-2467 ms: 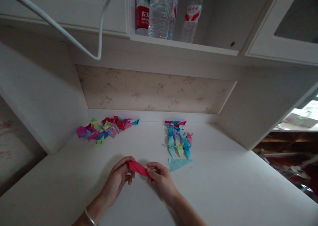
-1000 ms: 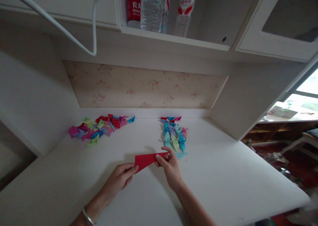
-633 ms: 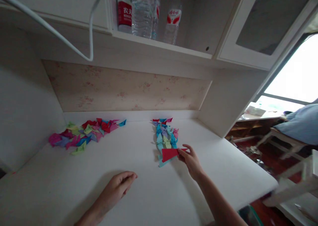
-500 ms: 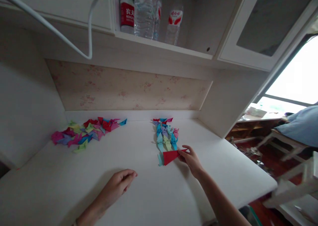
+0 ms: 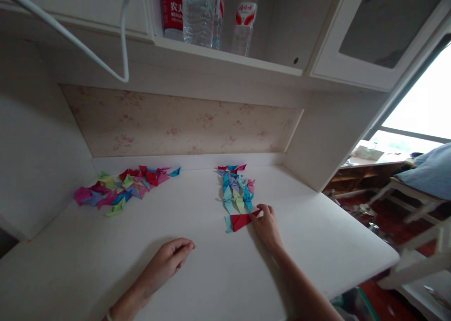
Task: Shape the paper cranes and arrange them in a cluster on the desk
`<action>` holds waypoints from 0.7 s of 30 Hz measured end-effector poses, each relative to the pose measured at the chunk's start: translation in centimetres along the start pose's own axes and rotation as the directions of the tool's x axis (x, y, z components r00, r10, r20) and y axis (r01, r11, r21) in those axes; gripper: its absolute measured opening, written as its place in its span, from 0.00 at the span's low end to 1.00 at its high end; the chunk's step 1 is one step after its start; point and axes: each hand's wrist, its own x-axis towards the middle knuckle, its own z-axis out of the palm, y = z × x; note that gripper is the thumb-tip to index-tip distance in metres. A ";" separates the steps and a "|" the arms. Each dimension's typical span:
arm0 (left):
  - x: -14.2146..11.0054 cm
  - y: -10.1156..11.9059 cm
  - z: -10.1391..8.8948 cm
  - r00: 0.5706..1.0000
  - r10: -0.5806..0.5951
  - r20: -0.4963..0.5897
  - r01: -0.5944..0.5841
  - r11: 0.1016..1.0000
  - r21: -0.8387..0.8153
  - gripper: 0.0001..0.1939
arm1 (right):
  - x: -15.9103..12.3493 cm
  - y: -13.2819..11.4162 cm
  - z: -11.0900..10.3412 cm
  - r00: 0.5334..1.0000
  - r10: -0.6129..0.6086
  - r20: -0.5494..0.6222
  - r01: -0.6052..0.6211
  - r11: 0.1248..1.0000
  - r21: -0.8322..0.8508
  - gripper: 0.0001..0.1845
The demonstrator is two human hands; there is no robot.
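Observation:
My right hand (image 5: 267, 224) pinches the pointed right end of a red origami paper crane (image 5: 240, 222) low over the white desk. Its wide end overlaps a pale teal paper crane (image 5: 228, 223) at the left. Just beyond are rows of folded paper cranes (image 5: 238, 201) in blue, teal, green, purple and pink. My left hand (image 5: 172, 256) rests on the desk, fingers curled together, with nothing visible in them. A loose heap of mixed-colour paper cranes (image 5: 121, 189) lies at the back left.
The white desk (image 5: 211, 274) meets a flowered back panel (image 5: 183, 123). An overhead shelf holds plastic bottles (image 5: 198, 18), and a white cable (image 5: 125, 53) hangs at upper left. A stool (image 5: 412, 187) stands beyond the desk's right edge.
My right hand has moved slightly, and the red crane has tipped lower, flatter towards the desk. The left hand stays in place. The view has shifted a little.

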 end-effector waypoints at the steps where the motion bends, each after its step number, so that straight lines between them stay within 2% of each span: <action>1: 0.0 -0.1 0.0 1.000 0.001 0.001 -0.001 1.000 0.002 0.21 | -0.1 -0.1 0.0 1.000 0.000 -0.007 0.000 1.000 0.004 0.18; 5: 0.0 -0.1 0.1 1.000 0.011 0.005 -0.011 1.000 -0.001 0.21 | -0.2 0.1 -0.1 0.999 0.040 -0.025 -0.040 0.999 0.005 0.20; 11: 0.1 0.0 0.0 1.000 0.013 0.019 -0.014 1.000 0.027 0.20 | 0.1 1.0 -0.2 0.991 0.132 0.009 -0.132 0.979 0.159 0.24; 18: -0.4 0.5 0.0 1.000 -0.024 0.006 0.024 1.000 0.001 0.19 | -0.4 0.7 0.0 0.986 0.086 0.144 -0.105 0.986 0.126 0.25; 21: 0.2 0.8 -0.9 0.998 -0.040 -0.041 0.040 0.999 0.001 0.20 | -1.0 0.1 -0.1 0.984 0.043 0.173 -0.052 0.997 0.049 0.25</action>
